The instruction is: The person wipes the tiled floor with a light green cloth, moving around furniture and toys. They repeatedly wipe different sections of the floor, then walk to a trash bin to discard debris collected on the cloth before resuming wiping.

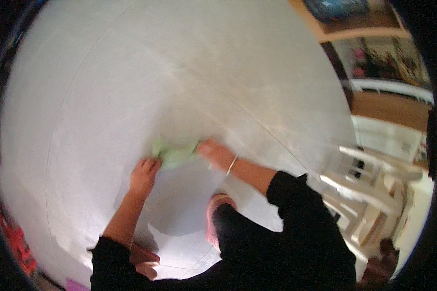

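Observation:
A light green cloth (178,153) is stretched between my two hands, low over or on the pale tiled floor (138,91). The fingers of my left hand (144,174) grip its left end. At its right end, my right hand (216,154) holds a bunched part and is blurred. A thin bangle (232,164) circles my right wrist. Below the cloth, a pink shoe (213,222) shows beside my dark trouser leg. Whether the cloth touches the floor cannot be told.
White furniture (360,189), blurred, stands at the right. Shelves (371,34) with various items fill the upper right. A red object (20,243) lies at the lower left rim, near a purple item (76,285). Another pink shoe (144,258) is at the bottom.

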